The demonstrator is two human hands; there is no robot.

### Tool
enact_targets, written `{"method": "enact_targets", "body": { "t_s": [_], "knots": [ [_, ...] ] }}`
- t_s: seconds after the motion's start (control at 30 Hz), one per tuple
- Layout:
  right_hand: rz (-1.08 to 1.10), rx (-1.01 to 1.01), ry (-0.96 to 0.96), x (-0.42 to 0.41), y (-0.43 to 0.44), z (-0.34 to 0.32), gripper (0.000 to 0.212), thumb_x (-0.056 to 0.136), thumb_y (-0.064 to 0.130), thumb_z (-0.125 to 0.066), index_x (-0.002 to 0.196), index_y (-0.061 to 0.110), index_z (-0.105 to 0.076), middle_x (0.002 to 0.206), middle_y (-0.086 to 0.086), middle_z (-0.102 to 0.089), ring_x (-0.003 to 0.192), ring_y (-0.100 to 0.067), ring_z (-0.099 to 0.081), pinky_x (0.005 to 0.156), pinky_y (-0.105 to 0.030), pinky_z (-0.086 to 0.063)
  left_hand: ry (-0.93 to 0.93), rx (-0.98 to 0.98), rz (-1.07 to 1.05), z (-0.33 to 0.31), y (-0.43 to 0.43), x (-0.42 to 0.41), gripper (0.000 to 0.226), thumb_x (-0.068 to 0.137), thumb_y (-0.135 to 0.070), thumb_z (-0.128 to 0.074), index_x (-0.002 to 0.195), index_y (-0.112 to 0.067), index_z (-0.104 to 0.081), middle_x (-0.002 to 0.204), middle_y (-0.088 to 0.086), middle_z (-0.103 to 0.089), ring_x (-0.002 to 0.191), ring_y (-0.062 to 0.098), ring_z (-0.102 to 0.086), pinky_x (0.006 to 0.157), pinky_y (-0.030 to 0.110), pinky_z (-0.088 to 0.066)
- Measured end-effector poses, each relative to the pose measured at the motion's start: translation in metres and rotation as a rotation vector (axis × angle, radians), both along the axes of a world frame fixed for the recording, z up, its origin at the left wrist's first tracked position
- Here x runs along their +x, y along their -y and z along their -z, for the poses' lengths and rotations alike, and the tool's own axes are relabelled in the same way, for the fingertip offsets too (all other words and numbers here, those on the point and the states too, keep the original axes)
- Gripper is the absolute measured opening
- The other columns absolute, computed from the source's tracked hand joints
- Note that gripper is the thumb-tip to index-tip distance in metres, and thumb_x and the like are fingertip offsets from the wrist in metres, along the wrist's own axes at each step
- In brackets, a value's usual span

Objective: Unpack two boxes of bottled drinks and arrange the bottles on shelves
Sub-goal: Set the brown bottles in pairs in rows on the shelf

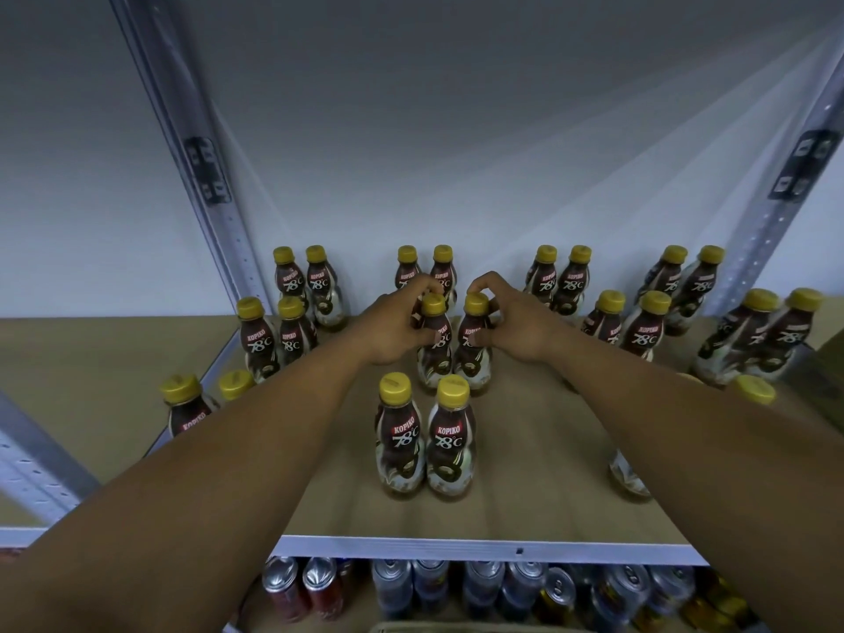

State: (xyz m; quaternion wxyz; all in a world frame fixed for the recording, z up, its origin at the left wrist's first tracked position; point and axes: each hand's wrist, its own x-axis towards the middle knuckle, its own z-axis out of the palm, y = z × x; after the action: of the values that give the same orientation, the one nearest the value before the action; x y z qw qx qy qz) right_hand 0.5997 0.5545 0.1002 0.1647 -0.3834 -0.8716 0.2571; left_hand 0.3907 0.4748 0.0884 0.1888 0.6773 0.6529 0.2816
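The shelf (525,450) is a brown board carrying upright bottles in pairs, set in columns from front to back; cans (434,587) stand on the level below.

Both arms reach in from 6 o'clock toward the middle column. The left hand (399,324) comes at its bottle from about 8 o'clock and the right hand (518,324) from about 4 o'clock, so each is nearest its own bottle and the two do not cross.

The left bottle (434,347) and right bottle (472,354) stand side by side on the board, touching or nearly so, with their long axes vertical. The front pair (402,445) is at 6 o'clock from them and the back pair (443,267) at 12 o'clock.

The left hand grips the left bottle at the neck, fingers curled over behind the cap and thumb on the shoulder. The right hand holds the right bottle the same way.

I judge that the coming move is a small slide along the 12-to-6 line, or a letting go, to square this pair in its column.
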Motion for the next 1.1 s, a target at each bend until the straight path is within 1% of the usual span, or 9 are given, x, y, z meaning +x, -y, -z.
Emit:
{"method": "enact_targets", "body": {
  "t_s": [0.13, 0.27, 0.4, 0.57, 0.7, 0.77, 0.9, 1.0, 1.1],
  "knots": [
    [-0.011, 0.013, 0.002, -0.009, 0.003, 0.002, 0.058, 0.086, 0.024, -0.08, 0.128, 0.032, -0.039, 0.109, -0.017, -0.066, 0.088, -0.034, -0.065, 0.083, -0.045, -0.055, 0.0, 0.007, -0.008, -0.001, 0.005, -0.007, 0.055, 0.09, -0.017, -0.076, 0.127, -0.039, -0.041, 0.121, 0.004, -0.06, 0.088, 0.027, -0.067, 0.089, 0.053, -0.056],
    [-0.012, 0.016, 0.008, -0.018, 0.003, 0.005, 0.06, 0.086, 0.027, -0.079, 0.126, 0.038, -0.037, 0.108, -0.015, -0.067, 0.084, -0.032, -0.067, 0.083, -0.049, -0.057, -0.007, 0.003, -0.022, -0.001, 0.01, -0.013, 0.056, 0.09, -0.018, -0.076, 0.127, -0.04, -0.04, 0.12, 0.003, -0.06, 0.091, 0.027, -0.068, 0.09, 0.054, -0.056],
    [-0.02, 0.014, 0.0, -0.024, 0.003, 0.006, 0.063, 0.087, 0.025, -0.079, 0.134, 0.032, -0.037, 0.111, -0.013, -0.066, 0.086, -0.03, -0.066, 0.081, -0.04, -0.055, -0.008, 0.011, -0.033, -0.002, 0.014, -0.017, 0.057, 0.091, -0.017, -0.076, 0.121, -0.046, -0.038, 0.118, 0.001, -0.06, 0.094, 0.026, -0.067, 0.09, 0.053, -0.056],
    [-0.027, 0.014, -0.004, -0.03, 0.003, 0.007, 0.064, 0.088, 0.025, -0.078, 0.137, 0.03, -0.037, 0.112, -0.012, -0.065, 0.089, -0.029, -0.065, 0.072, -0.033, -0.046, -0.02, 0.006, -0.047, -0.003, 0.016, -0.02, 0.055, 0.091, -0.015, -0.075, 0.128, -0.036, -0.04, 0.115, 0.004, -0.06, 0.092, 0.027, -0.066, 0.089, 0.051, -0.056],
    [-0.03, 0.02, -0.004, -0.031, 0.004, 0.008, 0.064, 0.088, 0.026, -0.079, 0.137, 0.031, -0.037, 0.114, -0.013, -0.066, 0.091, -0.03, -0.066, 0.077, -0.035, -0.051, -0.017, 0.002, -0.052, -0.004, 0.018, -0.021, 0.056, 0.092, -0.015, -0.075, 0.133, -0.031, -0.041, 0.116, 0.003, -0.059, 0.096, 0.028, -0.066, 0.09, 0.049, -0.055],
    [-0.034, 0.018, -0.007, -0.03, 0.003, 0.008, 0.064, 0.088, 0.025, -0.078, 0.137, 0.031, -0.037, 0.114, -0.013, -0.065, 0.09, -0.03, -0.066, 0.074, -0.034, -0.048, -0.016, 0.001, -0.052, -0.004, 0.019, -0.021, 0.057, 0.092, -0.015, -0.075, 0.134, -0.03, -0.041, 0.115, 0.003, -0.059, 0.097, 0.027, -0.066, 0.09, 0.049, -0.055],
    [-0.04, 0.017, -0.006, -0.03, 0.003, 0.009, 0.064, 0.09, 0.024, -0.077, 0.138, 0.03, -0.036, 0.116, -0.011, -0.064, 0.09, -0.028, -0.065, 0.071, -0.031, -0.043, -0.023, -0.003, -0.057, -0.003, 0.018, -0.02, 0.057, 0.092, -0.015, -0.074, 0.134, -0.033, -0.04, 0.115, 0.004, -0.06, 0.097, 0.028, -0.066, 0.091, 0.052, -0.055],
    [-0.041, 0.016, -0.011, -0.03, 0.003, 0.01, 0.064, 0.09, 0.023, -0.076, 0.139, 0.03, -0.036, 0.116, -0.011, -0.064, 0.091, -0.028, -0.065, 0.071, -0.031, -0.044, -0.021, -0.01, -0.065, -0.002, 0.018, -0.021, 0.058, 0.092, -0.017, -0.075, 0.131, -0.039, -0.038, 0.115, 0.005, -0.061, 0.095, 0.029, -0.068, 0.09, 0.054, -0.055],
    [-0.043, 0.007, -0.026, -0.029, 0.004, 0.01, 0.064, 0.09, 0.023, -0.076, 0.139, 0.031, -0.036, 0.117, -0.01, -0.064, 0.092, -0.027, -0.065, 0.072, -0.03, -0.044, -0.014, -0.01, -0.061, -0.002, 0.019, -0.021, 0.058, 0.091, -0.018, -0.075, 0.13, -0.04, -0.038, 0.115, 0.004, -0.062, 0.095, 0.028, -0.068, 0.09, 0.054, -0.056]
  ]
}}
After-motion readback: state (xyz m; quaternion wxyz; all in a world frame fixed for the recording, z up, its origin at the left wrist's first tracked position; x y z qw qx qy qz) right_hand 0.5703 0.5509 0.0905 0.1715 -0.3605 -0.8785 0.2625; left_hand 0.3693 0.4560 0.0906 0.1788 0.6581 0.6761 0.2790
